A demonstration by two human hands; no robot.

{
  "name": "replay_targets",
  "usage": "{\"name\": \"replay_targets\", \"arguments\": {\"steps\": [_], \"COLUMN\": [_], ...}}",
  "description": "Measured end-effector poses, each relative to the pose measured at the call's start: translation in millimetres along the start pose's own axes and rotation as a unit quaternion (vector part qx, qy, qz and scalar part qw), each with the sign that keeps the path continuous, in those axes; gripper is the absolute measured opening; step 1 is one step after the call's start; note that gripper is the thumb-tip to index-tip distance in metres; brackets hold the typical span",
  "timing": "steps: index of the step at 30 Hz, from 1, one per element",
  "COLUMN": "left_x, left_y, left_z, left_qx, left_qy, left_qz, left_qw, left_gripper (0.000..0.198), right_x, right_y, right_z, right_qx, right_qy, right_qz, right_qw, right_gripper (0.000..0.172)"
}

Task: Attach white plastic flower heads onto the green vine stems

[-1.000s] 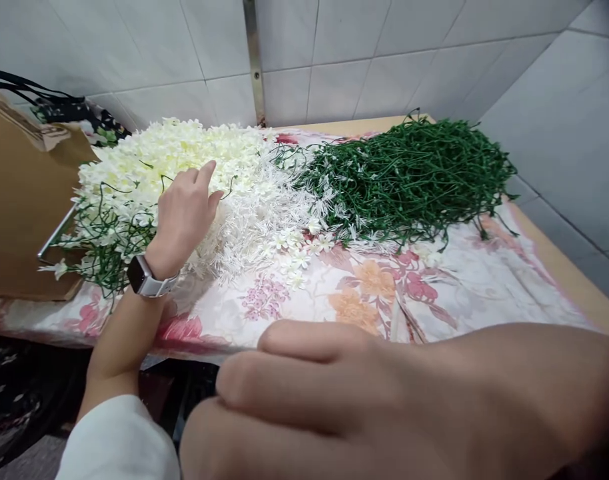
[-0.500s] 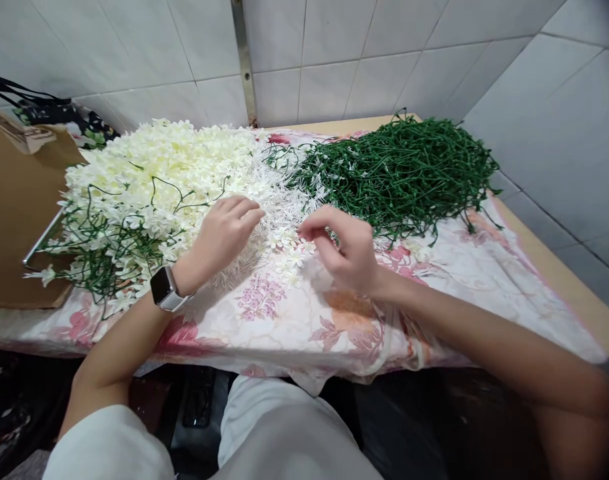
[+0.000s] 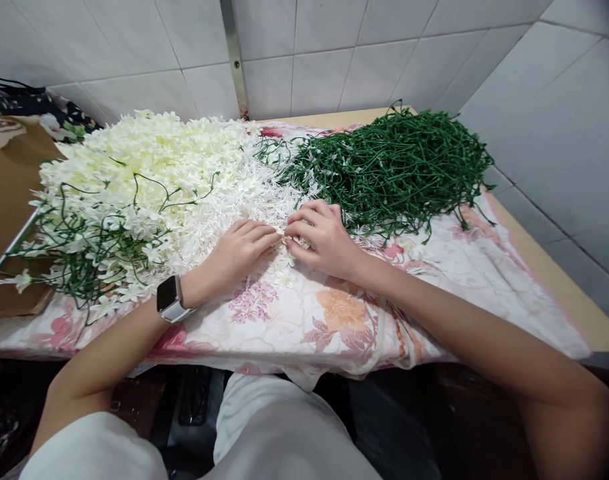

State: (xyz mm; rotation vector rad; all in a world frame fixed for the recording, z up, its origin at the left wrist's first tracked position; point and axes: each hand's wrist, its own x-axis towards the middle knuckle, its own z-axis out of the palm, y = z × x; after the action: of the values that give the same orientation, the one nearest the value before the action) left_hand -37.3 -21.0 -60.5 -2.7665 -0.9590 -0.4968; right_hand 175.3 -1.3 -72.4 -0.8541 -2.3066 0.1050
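Note:
My left hand (image 3: 239, 250) and my right hand (image 3: 324, 237) meet fingertip to fingertip at the middle of the table. Both are closed in a pinch at a small white artificial flower, mostly covered by the fingers. Just below them lie loose white blossoms (image 3: 283, 275). Behind and left of my hands spread thin, spiky white pieces (image 3: 219, 207). A large heap of cream-white artificial flowers (image 3: 154, 147) fills the left side, with green-stemmed sprays (image 3: 84, 260) at its front. Beyond my right hand rises a thick pile of green plastic stems (image 3: 399, 167).
A floral cloth (image 3: 294, 333) covers the table, whose wooden edge (image 3: 559, 280) shows at right. A brown cardboard box (image 3: 9, 213) stands at far left, with a dark floral bag (image 3: 29, 103) behind it. Tiled walls (image 3: 324, 80) close off the back and right.
My hands, apart half a second ago, have come together. The left moved right and slightly down, and the right moved left. The view has shifted slightly.

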Motion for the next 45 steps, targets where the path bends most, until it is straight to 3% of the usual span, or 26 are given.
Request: {"name": "replay_targets", "arguments": {"steps": [3, 8, 13, 15, 18, 20, 26, 28, 31, 35, 37, 40, 45], "left_x": [-1.0, -1.6, -0.6, -0.4, -0.5, -0.5, 1.3, 1.9, 2.1, 1.4, 1.0, 0.8, 0.7], "left_y": [-0.1, 1.6, 11.5, 16.0, 19.8, 20.5, 19.8, 19.3, 18.7, 19.7, 20.8, 21.5, 16.9], "left_z": [-1.3, -3.4, -9.9, -13.2, -16.0, -16.3, -16.5, -16.7, -16.9, -17.1, -18.2, -21.9, -26.3], "left_qx": [-0.008, -0.05, -0.099, -0.157, -0.309, -0.381, -0.47, -0.507, -0.533, -0.541, -0.55, -0.548, -0.525], "left_qy": [0.006, 0.036, 0.073, 0.084, 0.058, 0.045, 0.031, 0.026, 0.029, 0.034, 0.032, 0.036, 0.083], "left_qz": [-0.017, -0.046, -0.113, -0.17, -0.214, -0.227, -0.302, -0.324, -0.346, -0.341, -0.337, -0.334, -0.341], "left_qw": [1.0, 0.997, 0.986, 0.969, 0.925, 0.895, 0.829, 0.798, 0.771, 0.768, 0.764, 0.767, 0.775], "left_gripper": [0.02, 0.019, 0.017, 0.024, 0.038, 0.032, 0.022, 0.023, 0.026, 0.023, 0.022, 0.023, 0.032], "right_x": [-3.1, -0.3, 2.6, 0.1, -4.2, -5.6, -3.8, -2.3, 1.1, 5.3, 5.8, 6.3, 17.3], "right_y": [-0.8, 1.4, -0.8, -5.0, -11.3, -13.5, -16.1, -17.1, -16.8, -13.5, -12.7, -13.0, -7.4], "right_z": [3.6, 9.7, 8.6, 5.1, 1.8, 2.2, 5.3, 3.6, -1.0, -4.6, -4.0, -4.3, -9.8], "right_qx": [-0.004, -0.04, -0.06, -0.063, -0.072, -0.078, -0.079, -0.065, -0.03, 0.011, 0.021, 0.011, 0.004], "right_qy": [-0.023, -0.012, 0.053, 0.082, 0.096, 0.097, 0.089, 0.084, 0.085, -0.002, -0.041, -0.052, -0.023], "right_qz": [-0.027, -0.009, -0.038, -0.067, -0.12, -0.142, -0.153, -0.142, -0.069, 0.006, 0.014, 0.022, 0.091], "right_qw": [0.999, 0.999, 0.996, 0.992, 0.985, 0.982, 0.981, 0.984, 0.994, 1.0, 0.999, 0.998, 0.996], "right_gripper": [0.011, 0.012, 0.017, 0.015, 0.01, 0.007, 0.009, 0.009, 0.012, 0.023, 0.019, 0.01, 0.013]}}
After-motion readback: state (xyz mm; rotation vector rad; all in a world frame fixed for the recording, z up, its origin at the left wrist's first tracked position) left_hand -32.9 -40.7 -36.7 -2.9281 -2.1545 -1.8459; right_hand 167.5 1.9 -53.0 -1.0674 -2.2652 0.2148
